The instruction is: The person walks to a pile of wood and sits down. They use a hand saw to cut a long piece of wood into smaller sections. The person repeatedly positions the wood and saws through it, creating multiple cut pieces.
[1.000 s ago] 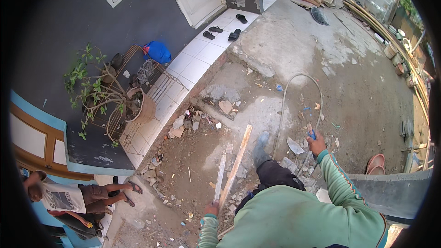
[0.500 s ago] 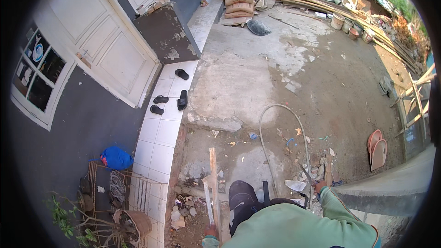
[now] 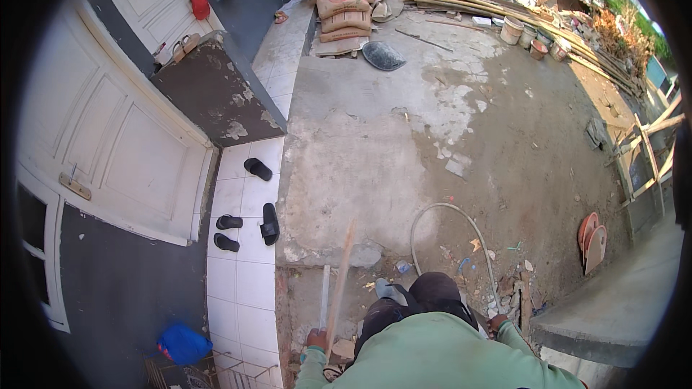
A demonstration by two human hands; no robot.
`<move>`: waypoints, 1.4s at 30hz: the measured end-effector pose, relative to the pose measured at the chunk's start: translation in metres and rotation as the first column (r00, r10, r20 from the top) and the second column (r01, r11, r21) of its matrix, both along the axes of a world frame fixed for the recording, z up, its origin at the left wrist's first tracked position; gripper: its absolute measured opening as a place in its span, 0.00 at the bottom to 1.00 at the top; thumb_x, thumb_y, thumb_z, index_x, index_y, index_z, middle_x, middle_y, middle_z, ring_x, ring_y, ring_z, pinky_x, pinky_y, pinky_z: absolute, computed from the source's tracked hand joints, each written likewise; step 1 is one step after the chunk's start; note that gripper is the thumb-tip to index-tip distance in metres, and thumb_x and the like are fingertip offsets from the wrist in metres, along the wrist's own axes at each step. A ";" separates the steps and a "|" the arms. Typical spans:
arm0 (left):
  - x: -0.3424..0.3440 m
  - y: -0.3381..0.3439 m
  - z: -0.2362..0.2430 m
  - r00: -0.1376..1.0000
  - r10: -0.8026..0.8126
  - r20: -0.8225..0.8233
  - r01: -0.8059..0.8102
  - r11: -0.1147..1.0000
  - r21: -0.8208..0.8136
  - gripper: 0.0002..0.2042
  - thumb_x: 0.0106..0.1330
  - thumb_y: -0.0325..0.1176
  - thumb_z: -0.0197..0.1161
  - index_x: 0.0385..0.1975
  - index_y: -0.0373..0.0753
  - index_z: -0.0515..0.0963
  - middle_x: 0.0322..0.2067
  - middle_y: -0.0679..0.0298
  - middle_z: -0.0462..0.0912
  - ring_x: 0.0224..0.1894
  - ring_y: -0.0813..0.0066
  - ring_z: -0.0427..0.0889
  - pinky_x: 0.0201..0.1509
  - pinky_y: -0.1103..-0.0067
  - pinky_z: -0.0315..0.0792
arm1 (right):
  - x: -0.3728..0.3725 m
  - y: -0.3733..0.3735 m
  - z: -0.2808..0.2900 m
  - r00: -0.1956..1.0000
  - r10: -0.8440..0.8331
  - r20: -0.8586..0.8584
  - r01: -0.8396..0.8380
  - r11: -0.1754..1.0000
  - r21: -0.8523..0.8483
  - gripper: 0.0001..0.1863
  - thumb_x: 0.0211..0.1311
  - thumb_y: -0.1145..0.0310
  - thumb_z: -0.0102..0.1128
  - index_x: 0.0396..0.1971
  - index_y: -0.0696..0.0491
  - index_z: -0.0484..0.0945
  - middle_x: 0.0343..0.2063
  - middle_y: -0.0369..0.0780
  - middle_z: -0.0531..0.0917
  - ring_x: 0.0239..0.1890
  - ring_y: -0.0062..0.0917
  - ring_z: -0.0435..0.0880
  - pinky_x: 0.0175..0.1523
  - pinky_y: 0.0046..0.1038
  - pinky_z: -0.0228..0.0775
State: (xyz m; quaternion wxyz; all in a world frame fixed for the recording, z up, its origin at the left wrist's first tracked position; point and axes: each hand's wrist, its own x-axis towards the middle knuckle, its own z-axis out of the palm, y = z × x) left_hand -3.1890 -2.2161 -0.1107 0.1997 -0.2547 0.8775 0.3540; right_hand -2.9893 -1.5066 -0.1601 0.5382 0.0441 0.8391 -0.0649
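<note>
Now I see left hand (image 3: pixel 317 338) gripping pale strip (image 3: pixel 325 295), batten (image 3: pixel 342 274) alongside. Batten tip has come up against slab (image 3: pixel 353 151) in view, so strips sit nearer slippers (image 3: pixel 269 225). Right hand (image 3: pixel 497 323) near hose (image 3: pixel 446 206); can't tell its grip.

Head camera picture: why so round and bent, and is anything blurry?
Head view: a black border rings the image, and the grey concrete ledge seems to curve near the right rim, both fitting a wide fisheye lens; head view: the thin pale-brown wooden strip by the left hand looks smeared, perhaps from motion, while a black slide sandal looks sharper.
</note>
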 end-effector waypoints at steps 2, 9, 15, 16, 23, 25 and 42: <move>-0.091 0.005 0.010 0.997 -0.083 -0.002 0.083 0.997 0.006 0.23 0.70 0.48 0.65 0.42 0.28 0.82 0.38 0.38 0.86 0.41 0.37 0.85 0.51 0.55 0.76 | -0.057 -0.013 0.020 0.238 -0.954 0.180 0.950 0.190 -0.249 0.12 0.72 0.67 0.54 0.48 0.52 0.84 0.32 0.42 0.88 0.30 0.36 0.90 0.35 0.41 0.83; -0.446 0.087 0.019 0.951 -0.303 -0.061 0.300 0.952 -0.055 0.24 0.70 0.49 0.64 0.51 0.30 0.80 0.44 0.38 0.87 0.51 0.39 0.86 0.55 0.59 0.77 | -0.292 -0.036 0.021 -0.052 -0.994 0.099 0.916 -0.087 -0.392 0.05 0.71 0.71 0.61 0.39 0.57 0.81 0.22 0.42 0.83 0.21 0.32 0.84 0.27 0.39 0.78; -0.674 0.184 0.056 0.926 -0.374 0.045 0.377 0.915 -0.143 0.26 0.71 0.53 0.63 0.59 0.39 0.78 0.49 0.39 0.86 0.54 0.39 0.85 0.58 0.57 0.77 | -0.521 0.072 -0.054 0.102 -0.975 0.198 0.971 0.055 -0.233 0.08 0.70 0.68 0.63 0.37 0.58 0.83 0.24 0.45 0.85 0.22 0.35 0.86 0.27 0.42 0.80; -0.703 0.184 0.057 0.914 -0.403 0.047 0.403 0.889 -0.219 0.26 0.71 0.53 0.62 0.60 0.40 0.78 0.49 0.40 0.87 0.54 0.39 0.85 0.58 0.57 0.77 | -0.561 0.075 -0.063 0.090 -0.964 0.252 0.980 0.041 -0.195 0.08 0.70 0.68 0.63 0.37 0.58 0.83 0.24 0.46 0.85 0.22 0.35 0.86 0.27 0.44 0.80; -0.921 0.282 0.088 0.896 -0.441 0.042 0.442 0.881 -0.170 0.24 0.72 0.51 0.61 0.51 0.34 0.79 0.43 0.39 0.87 0.49 0.39 0.86 0.53 0.57 0.77 | -0.834 0.186 0.022 -0.023 -0.997 -0.075 0.881 0.015 -0.473 0.20 0.70 0.69 0.64 0.59 0.57 0.76 0.27 0.40 0.83 0.21 0.27 0.81 0.25 0.33 0.77; -0.982 0.301 0.080 0.888 -0.458 0.040 0.459 0.881 -0.112 0.24 0.72 0.51 0.61 0.50 0.33 0.79 0.42 0.41 0.87 0.47 0.41 0.87 0.53 0.58 0.78 | -0.909 0.225 0.036 -0.071 -0.997 -0.044 0.847 -0.037 -0.530 0.23 0.70 0.71 0.64 0.63 0.56 0.74 0.28 0.40 0.83 0.22 0.26 0.82 0.25 0.32 0.76; -1.506 0.510 0.025 0.802 -0.577 0.151 0.582 0.813 0.014 0.26 0.71 0.50 0.61 0.50 0.28 0.81 0.46 0.38 0.87 0.51 0.41 0.86 0.58 0.58 0.77 | -1.262 0.334 0.099 -0.117 -0.992 0.041 0.983 -0.122 -0.140 0.29 0.73 0.67 0.58 0.69 0.66 0.70 0.37 0.51 0.89 0.28 0.32 0.89 0.34 0.37 0.84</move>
